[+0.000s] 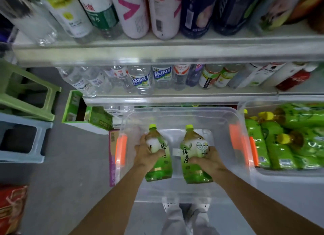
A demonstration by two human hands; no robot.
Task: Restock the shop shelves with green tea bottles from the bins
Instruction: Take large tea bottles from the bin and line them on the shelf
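Nearest the camera, light trousers [177, 220] show through the floor of a clear bin [226, 180].

Left hand [146, 155]: fingers curled round the upper body of the left green tea bottle [158, 172], a firm hold.

Right hand [209, 160]: fingers and thumb wrapped round the right green tea bottle [190, 166] at mid-label, likewise a full hold.

Both bottles lie within the outline of the clear bin, side by side but apart, yellow-green caps pointing toward the shelving. Whether they rest on the bin floor or are held above it cannot be told. No other bottles are seen in this bin. Orange latches [121, 150] sit on its two side walls.

Just right of it, a second clear bin [284, 176] holds many green tea bottles [273, 143] lying heaped.

Left of the clear bin stands an open green carton [98, 118]. Further left are a blue stool [22, 118] and a green stool [50, 101]. A red package [12, 208] sits at lower left.

Beyond, the lower shelf [175, 99] carries water and mixed drinks bottles [142, 80]. The upper shelf [157, 53] carries larger bottles [133, 12].
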